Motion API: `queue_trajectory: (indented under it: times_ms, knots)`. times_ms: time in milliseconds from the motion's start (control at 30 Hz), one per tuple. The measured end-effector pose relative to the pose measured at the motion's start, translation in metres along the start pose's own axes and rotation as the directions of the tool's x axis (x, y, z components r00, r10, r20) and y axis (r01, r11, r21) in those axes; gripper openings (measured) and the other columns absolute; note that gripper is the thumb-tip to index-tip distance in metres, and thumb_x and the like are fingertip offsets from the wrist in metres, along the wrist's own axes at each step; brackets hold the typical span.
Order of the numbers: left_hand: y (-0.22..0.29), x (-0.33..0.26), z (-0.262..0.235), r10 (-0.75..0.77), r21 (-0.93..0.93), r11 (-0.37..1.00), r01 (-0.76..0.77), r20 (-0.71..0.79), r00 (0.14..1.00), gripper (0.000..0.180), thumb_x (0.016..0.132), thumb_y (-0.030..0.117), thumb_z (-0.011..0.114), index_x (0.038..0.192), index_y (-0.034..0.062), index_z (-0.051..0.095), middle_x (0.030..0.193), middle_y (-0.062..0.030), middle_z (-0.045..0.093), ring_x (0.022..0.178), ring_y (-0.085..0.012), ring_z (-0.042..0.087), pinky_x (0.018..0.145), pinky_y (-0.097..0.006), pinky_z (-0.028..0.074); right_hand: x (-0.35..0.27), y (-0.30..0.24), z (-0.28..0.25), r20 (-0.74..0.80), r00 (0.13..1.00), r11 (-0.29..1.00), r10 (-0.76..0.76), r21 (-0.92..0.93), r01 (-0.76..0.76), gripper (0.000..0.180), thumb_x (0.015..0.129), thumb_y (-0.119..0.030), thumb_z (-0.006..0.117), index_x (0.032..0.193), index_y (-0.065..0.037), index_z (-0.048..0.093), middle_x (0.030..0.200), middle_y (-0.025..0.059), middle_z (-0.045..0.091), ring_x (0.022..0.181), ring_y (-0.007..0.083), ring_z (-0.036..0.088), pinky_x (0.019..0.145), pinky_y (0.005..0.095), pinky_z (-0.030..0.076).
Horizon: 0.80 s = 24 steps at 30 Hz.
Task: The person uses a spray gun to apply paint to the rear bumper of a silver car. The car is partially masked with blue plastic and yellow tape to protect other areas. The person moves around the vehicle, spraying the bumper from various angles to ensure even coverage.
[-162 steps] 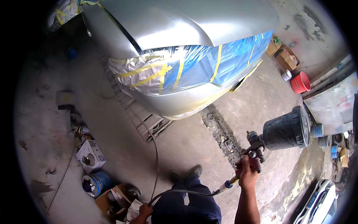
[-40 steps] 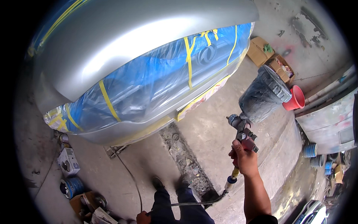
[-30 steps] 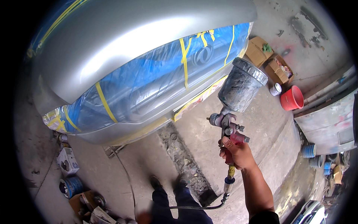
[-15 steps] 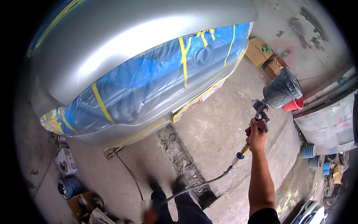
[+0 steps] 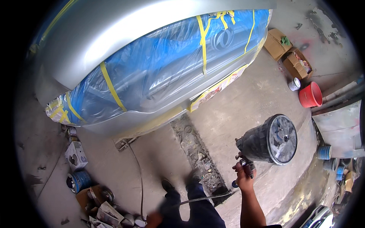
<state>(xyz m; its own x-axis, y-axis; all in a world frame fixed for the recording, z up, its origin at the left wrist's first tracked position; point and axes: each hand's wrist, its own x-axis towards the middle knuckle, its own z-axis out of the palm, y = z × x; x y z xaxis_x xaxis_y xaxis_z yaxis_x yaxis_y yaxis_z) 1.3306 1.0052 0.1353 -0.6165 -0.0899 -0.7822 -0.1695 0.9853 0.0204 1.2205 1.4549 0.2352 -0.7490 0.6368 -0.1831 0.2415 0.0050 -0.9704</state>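
So the right hand (image 5: 245, 179) is wrapped around the grip of a spray gun (image 5: 249, 167), over on the right side, out past the feet and well apart from the car. The gun's got a big black cup (image 5: 255, 143) on it, tilted over, with a spattered round lid (image 5: 282, 140) facing up at the camera. Lid's on, so no clue what's inside.

Left hand (image 5: 154, 219) is down low by the left leg and pretty blurry. The air hose (image 5: 197, 199) runs over to it, but I can't tell if the fingers are closed on it.

Other containers lying around: a red bucket (image 5: 310, 95) by the wall, can't really see into it, with a small white tin (image 5: 294, 84) just beside. Near those, an open cardboard box (image 5: 292, 65) has crumpled pale and reddish stuff in it, and a second carton (image 5: 274, 42) sits behind that with something green (image 5: 285, 40) on top.

Over on the left, a blue pail (image 5: 81, 180) has whitish bits in it, and the brown box (image 5: 84, 198) next to it holds a jumble I can't make out.
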Motion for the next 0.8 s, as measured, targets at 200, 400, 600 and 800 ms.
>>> queue_trajectory:
  times_ms: [200, 400, 600, 800]
  knots:
    - [-0.013, 0.002, 0.016, -0.061, -0.108, 0.992, 0.063, 0.027, 0.998, 0.029, 0.076, 0.034, 0.061, 0.087, 0.0075, 0.065, 0.085, -0.0203, 0.065, 0.085, -0.0374, 0.063, 0.074, -0.046, 0.049, -0.001, 0.030, 0.029, -0.179, 0.982, 0.998, 0.059, 0.018, -0.057, 0.021, 0.087, -0.015, 0.061, 0.100, 0.000, 0.054, 0.074, 0.0065, 0.060, 0.061, 0.0131, 0.058, 0.055, 0.0259, 0.045]
    - [-0.097, -0.003, 0.053, -0.118, -0.004, 0.993, 0.118, 0.062, 0.991, 0.027, 0.078, 0.030, 0.057, 0.087, 0.0061, 0.065, 0.087, -0.0216, 0.065, 0.087, -0.0391, 0.062, 0.077, -0.048, 0.048, -0.106, 0.122, 0.082, 0.390, 0.890, 0.826, -0.234, -0.404, 0.394, 0.020, 0.093, -0.020, 0.051, 0.104, -0.004, 0.059, 0.079, 0.0030, 0.060, 0.074, 0.0184, 0.058, 0.069, 0.0322, 0.045]
    - [-0.162, -0.005, 0.083, -0.141, -0.005, 0.990, 0.141, 0.050, 0.989, 0.027, 0.080, 0.030, 0.054, 0.084, 0.0051, 0.064, 0.085, -0.0221, 0.065, 0.085, -0.0406, 0.062, 0.075, -0.050, 0.048, -0.155, 0.181, 0.113, 0.663, 0.635, 0.537, -0.397, -0.393, 0.746, 0.022, 0.092, -0.017, 0.053, 0.110, -0.006, 0.059, 0.087, 0.0051, 0.064, 0.081, 0.0185, 0.060, 0.075, 0.0308, 0.046]
    - [-0.159, 0.012, 0.108, -0.044, -0.077, 0.996, 0.042, -0.034, 0.998, 0.026, 0.080, 0.030, 0.055, 0.082, 0.0049, 0.062, 0.078, -0.0221, 0.064, 0.079, -0.0404, 0.062, 0.071, -0.051, 0.048, -0.111, 0.120, 0.118, 0.075, 0.994, 0.984, 0.077, 0.155, -0.088, 0.029, 0.087, -0.013, 0.061, 0.111, 0.002, 0.056, 0.095, 0.0089, 0.065, 0.072, 0.0123, 0.060, 0.062, 0.0260, 0.048]
